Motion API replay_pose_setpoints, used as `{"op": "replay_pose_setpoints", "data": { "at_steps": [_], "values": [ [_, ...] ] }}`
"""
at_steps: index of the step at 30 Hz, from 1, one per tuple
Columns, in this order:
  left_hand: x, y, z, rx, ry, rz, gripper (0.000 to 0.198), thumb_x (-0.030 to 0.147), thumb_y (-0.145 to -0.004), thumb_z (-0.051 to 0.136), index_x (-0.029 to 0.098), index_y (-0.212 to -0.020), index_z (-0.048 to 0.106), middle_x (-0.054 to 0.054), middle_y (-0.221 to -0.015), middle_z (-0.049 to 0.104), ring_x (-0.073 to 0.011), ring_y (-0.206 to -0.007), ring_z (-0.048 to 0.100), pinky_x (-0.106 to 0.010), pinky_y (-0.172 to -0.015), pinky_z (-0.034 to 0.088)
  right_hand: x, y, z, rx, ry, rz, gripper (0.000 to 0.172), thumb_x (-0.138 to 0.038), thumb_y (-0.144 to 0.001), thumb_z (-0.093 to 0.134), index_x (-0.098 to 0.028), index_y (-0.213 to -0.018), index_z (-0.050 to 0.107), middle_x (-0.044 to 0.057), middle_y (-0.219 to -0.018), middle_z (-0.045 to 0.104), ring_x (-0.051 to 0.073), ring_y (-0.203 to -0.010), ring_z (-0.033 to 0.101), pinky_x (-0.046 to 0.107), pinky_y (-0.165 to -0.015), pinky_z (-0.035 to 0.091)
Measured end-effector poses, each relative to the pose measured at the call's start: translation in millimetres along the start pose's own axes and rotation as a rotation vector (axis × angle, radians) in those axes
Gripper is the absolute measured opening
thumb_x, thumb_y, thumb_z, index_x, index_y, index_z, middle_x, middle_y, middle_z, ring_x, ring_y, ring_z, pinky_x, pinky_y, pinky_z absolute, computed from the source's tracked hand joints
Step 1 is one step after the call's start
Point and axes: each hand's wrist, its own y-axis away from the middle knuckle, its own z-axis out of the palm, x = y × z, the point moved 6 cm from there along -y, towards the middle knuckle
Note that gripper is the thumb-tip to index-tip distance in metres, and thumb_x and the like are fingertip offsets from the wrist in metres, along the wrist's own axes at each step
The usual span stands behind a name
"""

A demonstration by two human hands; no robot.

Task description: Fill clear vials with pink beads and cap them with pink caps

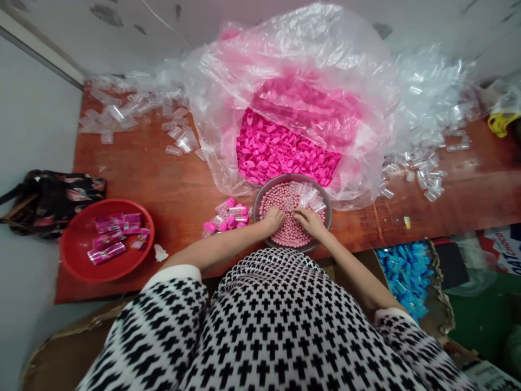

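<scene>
A grey round bowl (256, 214) full of small pink balls (291, 236) sits at the table's front edge, close to my body. Several clear plastic tubes (311, 196) lie on the balls at the bowl's far right. Both hands are inside the bowl. My left hand (275, 218) is closed, its fingers curled down at the balls on the left side. My right hand (310, 221) reaches in from the right, with fingers bent together near the bowl's middle. What either hand grips is too small to make out. Left of the bowl lie filled tubes with pink caps (231, 221).
Behind the bowl, a large clear plastic bag (366, 163) holds many bright pink caps (280, 152). Loose clear tubes lie in piles left (179, 136) and right (427, 119). A red basin (69, 255) with pink packets stands left, beside a dark flowered bag (61, 195). Blue packets (407, 277) fill a box below right.
</scene>
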Motion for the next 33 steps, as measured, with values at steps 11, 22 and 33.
{"op": "replay_pose_setpoints", "data": {
  "at_steps": [11,22,33],
  "values": [
    [16,-11,4.2,0.033,0.088,0.151,0.030,0.018,-0.092,0.040,0.012,-0.115,0.058,-0.012,-0.107,0.065,-0.0178,-0.092,0.063,-0.027,-0.074,0.047,10,15,-19,0.107,-0.123,0.105,0.023,-0.031,-0.085,0.049,-0.022,-0.092,0.069,0.003,-0.090,0.073,0.018,-0.083,0.067,0.033,-0.081,0.051],
    [-7,40,-23.2,0.319,0.771,0.160,0.011,0.022,-0.082,0.056,0.015,-0.091,0.057,-0.008,-0.104,0.066,-0.0154,-0.090,0.061,-0.029,-0.082,0.047,-17,-108,-94,0.270,0.321,0.025,0.027,-0.027,-0.090,0.045,-0.017,-0.105,0.064,0.011,-0.106,0.066,0.023,-0.098,0.060,0.036,-0.089,0.045],
    [-55,38,-42.5,0.492,1.646,-0.054,0.054,0.043,-0.071,0.065,0.013,-0.115,0.057,-0.007,-0.097,0.067,-0.0182,-0.085,0.064,-0.034,-0.078,0.053,-18,-213,-110,0.188,0.792,-0.082,0.032,-0.017,-0.092,0.032,-0.010,-0.092,0.063,0.016,-0.097,0.059,0.028,-0.103,0.046,0.049,-0.089,0.034]
  ]
}}
